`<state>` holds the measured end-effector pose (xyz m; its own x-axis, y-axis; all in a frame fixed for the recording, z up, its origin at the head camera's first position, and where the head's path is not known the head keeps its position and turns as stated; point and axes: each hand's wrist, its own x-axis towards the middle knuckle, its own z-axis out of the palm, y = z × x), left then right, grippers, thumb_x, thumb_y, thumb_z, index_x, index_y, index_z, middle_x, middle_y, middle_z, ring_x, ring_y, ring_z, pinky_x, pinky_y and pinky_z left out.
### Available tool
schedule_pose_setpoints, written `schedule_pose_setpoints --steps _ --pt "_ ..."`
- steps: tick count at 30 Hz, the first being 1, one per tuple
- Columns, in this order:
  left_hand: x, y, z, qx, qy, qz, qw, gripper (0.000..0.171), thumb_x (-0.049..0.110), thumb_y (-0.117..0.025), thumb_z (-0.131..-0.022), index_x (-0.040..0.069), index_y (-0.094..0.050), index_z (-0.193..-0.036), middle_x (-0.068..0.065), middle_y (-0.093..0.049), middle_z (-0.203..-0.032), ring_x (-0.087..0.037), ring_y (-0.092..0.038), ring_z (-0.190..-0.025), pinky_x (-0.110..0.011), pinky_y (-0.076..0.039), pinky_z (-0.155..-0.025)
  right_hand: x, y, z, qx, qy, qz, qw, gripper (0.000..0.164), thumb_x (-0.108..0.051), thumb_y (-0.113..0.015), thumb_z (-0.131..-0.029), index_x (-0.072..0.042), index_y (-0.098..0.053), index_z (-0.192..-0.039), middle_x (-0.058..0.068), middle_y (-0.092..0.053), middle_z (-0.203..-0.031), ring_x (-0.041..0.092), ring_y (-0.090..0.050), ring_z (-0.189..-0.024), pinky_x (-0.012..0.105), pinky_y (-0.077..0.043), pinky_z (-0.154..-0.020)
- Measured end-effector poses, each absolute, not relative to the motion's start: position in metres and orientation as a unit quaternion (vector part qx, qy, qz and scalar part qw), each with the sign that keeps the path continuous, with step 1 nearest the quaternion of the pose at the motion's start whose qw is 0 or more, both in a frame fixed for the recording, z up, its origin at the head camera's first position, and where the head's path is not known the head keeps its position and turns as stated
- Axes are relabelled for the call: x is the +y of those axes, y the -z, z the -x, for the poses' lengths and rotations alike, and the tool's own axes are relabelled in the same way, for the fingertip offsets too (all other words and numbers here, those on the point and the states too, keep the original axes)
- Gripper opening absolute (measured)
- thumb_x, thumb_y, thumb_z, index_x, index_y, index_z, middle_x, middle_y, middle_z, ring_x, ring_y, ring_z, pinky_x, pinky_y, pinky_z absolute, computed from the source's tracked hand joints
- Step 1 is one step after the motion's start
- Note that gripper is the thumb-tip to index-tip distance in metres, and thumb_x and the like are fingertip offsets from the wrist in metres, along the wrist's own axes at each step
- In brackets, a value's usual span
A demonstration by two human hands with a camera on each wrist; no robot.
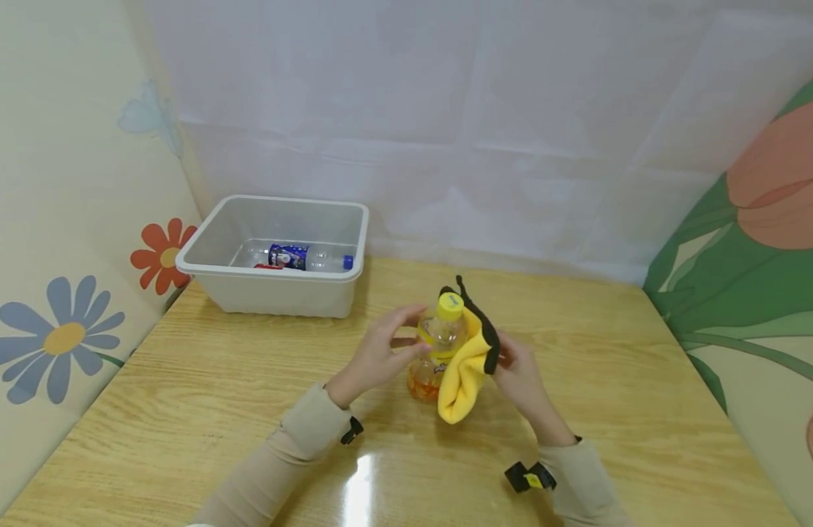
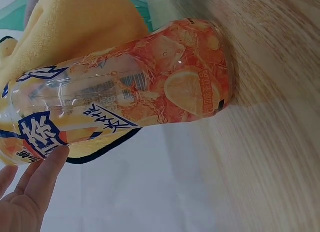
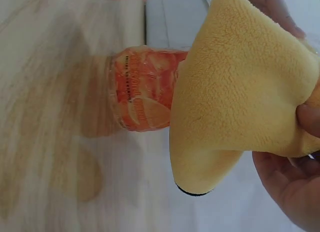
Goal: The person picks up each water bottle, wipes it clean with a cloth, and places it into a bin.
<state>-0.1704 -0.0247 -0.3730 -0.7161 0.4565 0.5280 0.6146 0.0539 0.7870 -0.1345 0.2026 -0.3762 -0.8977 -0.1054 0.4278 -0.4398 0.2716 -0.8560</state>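
Though glossy, wood-grain table (image 1: pixel 610 351) below bottle (image 1: pixel 448 334), between floral walls (image 1: pixel 762 293).

Free tabletop (image 1: pixel 643 395) right, bottle (image 1: pixel 440 342) mid, bin (image 1: pixel 281 296) back-left

Right-hand fingers (image 3: pixel 274 173) pinching a yellow cloth (image 3: pixel 240 86), orange-labelled bottle (image 3: pixel 145 89) partly behind it, wood-grain tabletop (image 3: pixel 45 157)

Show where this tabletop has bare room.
Free: the wooden table right of the right hand, and between the white rectangular plastic tub and left beige sleeve. Crowded: the middle, where the left hand grips a clear yellow-capped bottle beside a yellow cloth.
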Motion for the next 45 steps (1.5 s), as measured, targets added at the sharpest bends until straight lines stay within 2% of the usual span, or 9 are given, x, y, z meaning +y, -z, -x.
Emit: schedule_pose_setpoints --steps 3,4,11,17,26,35,40,45 --pt "-0.025 0.373 0.170 -0.723 0.581 0.367 0.067 0.057 0.005 -0.066 -0.080 -0.005 -0.041 -0.130 -0.026 -0.049 -0.119 -0.038 -0.053 -0.105 -0.024 -0.052 -0.079 0.203 0.380 0.135 -0.792 -0.573 -0.170 0.125 0.033 0.024 -0.052 -0.071 0.017 -0.056 -0.102 0.027 -0.061 -0.095 0.001 -0.056 -0.085 0.020 -0.052 -0.073" --pt "-0.025 0.374 0.170 -0.723 0.582 0.366 0.066 0.057 0.004 -0.066 -0.080 -0.005 -0.040 -0.130 -0.026 -0.049 -0.119 -0.038 -0.053 -0.104 -0.024 -0.052 -0.079 0.202 0.381 0.136 -0.793 -0.574 -0.170 0.115 0.033 0.024 -0.051 -0.070 0.017 -0.055 -0.103 0.030 -0.059 -0.096 0.002 -0.056 -0.085 0.020 -0.051 -0.073" --pt "-0.025 0.375 0.169 -0.721 0.588 0.361 0.064 0.058 0.003 -0.067 -0.079 -0.006 -0.040 -0.130 -0.025 -0.049 -0.119 -0.038 -0.053 -0.104 -0.029 -0.053 -0.079 0.200 0.389 0.137 -0.808 -0.570 -0.131 0.069 0.044 0.024 -0.047 -0.067 0.016 -0.054 -0.109 0.028 -0.059 -0.103 0.005 -0.056 -0.089 0.029 -0.052 -0.081" --pt "-0.024 0.376 0.168 -0.722 0.590 0.355 0.062 0.058 0.004 -0.067 -0.079 -0.005 -0.041 -0.130 -0.024 -0.049 -0.120 -0.037 -0.053 -0.104 -0.035 -0.054 -0.079 0.197 0.393 0.137 -0.810 -0.569 -0.129 0.055 0.039 0.025 -0.049 -0.067 0.015 -0.057 -0.104 0.026 -0.060 -0.099 0.013 -0.057 -0.091 0.036 -0.052 -0.082" --pt "-0.024 0.376 0.167 -0.726 0.588 0.351 0.063 0.057 0.004 -0.066 -0.080 -0.006 -0.040 -0.130 -0.025 -0.048 -0.122 -0.036 -0.053 -0.105 -0.032 -0.053 -0.080 0.195 0.394 0.137 -0.819 -0.557 -0.135 0.036 0.037 0.020 -0.054 -0.072 0.014 -0.055 -0.109 0.029 -0.059 -0.105 0.041 -0.056 -0.100 0.044 -0.051 -0.082" --pt "-0.021 0.376 0.163 -0.727 0.595 0.337 0.062 0.057 0.006 -0.065 -0.083 -0.003 -0.038 -0.133 -0.023 -0.046 -0.125 -0.035 -0.050 -0.108 -0.034 -0.052 -0.082 0.196 0.397 0.138 -0.848 -0.507 -0.147 0.036 0.040 0.019 -0.052 -0.071 0.011 -0.057 -0.110 0.027 -0.061 -0.104 0.039 -0.059 -0.095 0.034 -0.056 -0.071" --pt "-0.016 0.371 0.158 -0.748 0.586 0.304 0.076 0.068 0.015 -0.073 -0.077 -0.001 -0.038 -0.133 -0.017 -0.050 -0.122 -0.030 -0.050 -0.108 -0.032 -0.052 -0.082 0.194 0.398 0.138 -0.852 -0.503 -0.139 0.037 0.042 0.020 -0.051 -0.070 0.009 -0.058 -0.109 0.024 -0.061 -0.104 0.037 -0.059 -0.094 0.032 -0.056 -0.070" --pt "-0.009 0.369 0.156 -0.783 0.548 0.277 0.100 0.077 0.023 -0.079 -0.071 -0.001 -0.038 -0.132 -0.013 -0.053 -0.119 -0.023 -0.052 -0.105 -0.026 -0.052 -0.079 0.193 0.400 0.136 -0.852 -0.503 -0.133 0.064 0.041 0.022 -0.052 -0.070 0.009 -0.059 -0.108 0.023 -0.062 -0.103 0.035 -0.059 -0.092 0.032 -0.056 -0.068"
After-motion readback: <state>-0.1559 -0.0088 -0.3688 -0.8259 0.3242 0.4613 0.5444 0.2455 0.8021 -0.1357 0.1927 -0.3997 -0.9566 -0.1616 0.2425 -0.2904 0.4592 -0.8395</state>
